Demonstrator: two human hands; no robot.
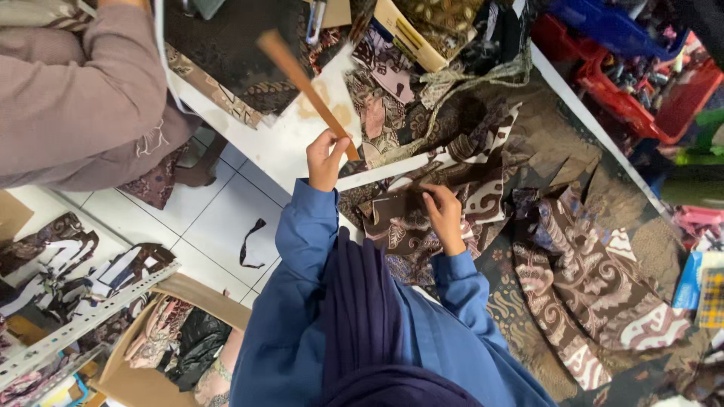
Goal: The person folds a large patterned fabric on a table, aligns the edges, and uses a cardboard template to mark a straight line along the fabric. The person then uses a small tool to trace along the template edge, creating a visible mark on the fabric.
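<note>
My left hand [327, 160] is shut on the lower end of a long wooden stick [298, 74], which slants up and away over the white table [283, 147]. My right hand [445, 217] rests with bent fingers on a small folded piece of brown patterned fabric [396, 226], pressing it onto the table. Both arms are in blue sleeves, and a dark scarf hangs between them. More brown and cream patterned cloth pieces [596, 290] lie spread to the right of my right hand.
Another person in a mauve sleeve [75, 98] stands at the upper left beside the table. Red and blue baskets [664, 98] with small items sit at the upper right. A cardboard box [173, 332] of fabric and a metal rail [83, 320] are on the tiled floor, lower left.
</note>
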